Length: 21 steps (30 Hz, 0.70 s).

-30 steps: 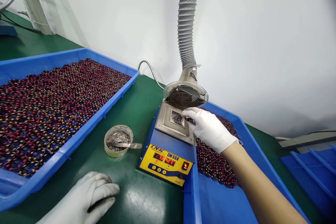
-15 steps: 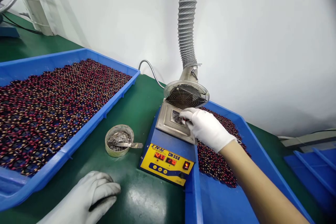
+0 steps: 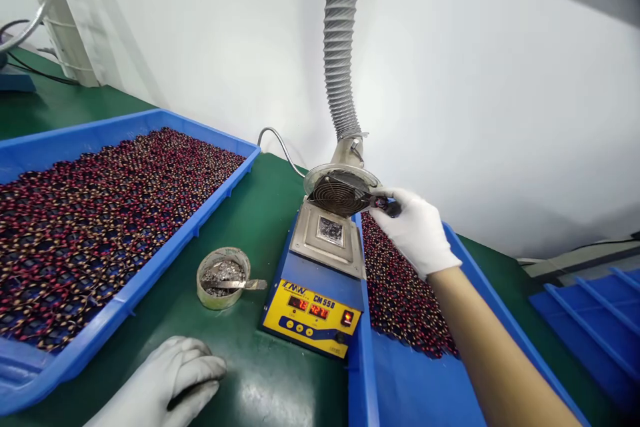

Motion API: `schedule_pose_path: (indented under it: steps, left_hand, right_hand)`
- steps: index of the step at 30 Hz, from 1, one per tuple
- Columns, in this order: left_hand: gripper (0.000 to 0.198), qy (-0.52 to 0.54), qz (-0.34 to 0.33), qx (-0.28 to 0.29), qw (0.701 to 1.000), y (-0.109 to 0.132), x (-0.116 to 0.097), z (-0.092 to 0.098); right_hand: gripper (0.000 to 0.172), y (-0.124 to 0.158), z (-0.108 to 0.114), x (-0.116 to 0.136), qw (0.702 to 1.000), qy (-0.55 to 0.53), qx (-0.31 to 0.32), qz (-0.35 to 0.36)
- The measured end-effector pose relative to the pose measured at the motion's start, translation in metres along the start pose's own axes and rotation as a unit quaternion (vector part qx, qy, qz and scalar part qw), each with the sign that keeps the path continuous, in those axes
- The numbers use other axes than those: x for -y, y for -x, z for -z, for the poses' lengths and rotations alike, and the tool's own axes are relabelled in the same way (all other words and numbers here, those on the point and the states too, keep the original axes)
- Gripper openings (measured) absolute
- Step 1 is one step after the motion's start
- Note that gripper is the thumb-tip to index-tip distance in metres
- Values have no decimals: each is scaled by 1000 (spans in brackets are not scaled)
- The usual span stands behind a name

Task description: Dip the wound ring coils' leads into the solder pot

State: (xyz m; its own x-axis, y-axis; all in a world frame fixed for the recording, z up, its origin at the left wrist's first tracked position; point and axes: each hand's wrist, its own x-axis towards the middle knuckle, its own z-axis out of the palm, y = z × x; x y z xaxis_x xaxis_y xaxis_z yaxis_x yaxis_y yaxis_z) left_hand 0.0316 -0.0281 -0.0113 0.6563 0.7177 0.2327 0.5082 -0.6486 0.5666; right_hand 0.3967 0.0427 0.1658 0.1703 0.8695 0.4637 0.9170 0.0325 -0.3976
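Note:
My right hand (image 3: 413, 227), in a white glove, pinches a small wire-wound coil (image 3: 381, 203), dark with red wire. Its body is partly hidden by the fingers. The hand is beside the fume hood (image 3: 341, 190), above and to the right of the solder pot (image 3: 327, 285), whose square well (image 3: 331, 231) of silvery solder is uncovered. My left hand (image 3: 173, 377), also gloved, rests on the green bench with its fingers curled in and nothing visible in them. Beyond it stands a round tub (image 3: 223, 300) of grey dross, with a flat metal scraper (image 3: 255, 284) lying across its rim.
A blue tray (image 3: 193, 223) of similar coils lies on the left. Another blue tray (image 3: 415, 367) with coils sits right of the pot, under my right arm. A ribbed grey duct (image 3: 343, 40) comes down to the hood. More blue plastic (image 3: 590, 320) is at far right.
My right hand has moved up and right, away from the solder well, with the coil still pinched. The well is now in full view. My left hand stays on the bench.

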Motion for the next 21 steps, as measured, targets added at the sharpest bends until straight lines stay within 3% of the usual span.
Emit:
schedule_pose_path:
  steps: [3, 11, 16, 21]
  left_hand:
    - [15, 2, 2, 0, 1000, 1, 2, -2]
    - [17, 17, 24, -28, 999, -3, 6, -2]
    - [21, 15, 50, -37, 998, -5, 13, 1]
    - [23, 9, 56, -53, 997, -4, 14, 4]
  right_hand:
    - [26, -2, 2, 2, 992, -105, -13, -63]
    - [30, 28, 26, 38, 955, -277, 54, -89]
    - [27, 46, 40, 51, 897, -408, 99, -136]
    - [25, 76, 59, 57, 824, -527, 82, -190]
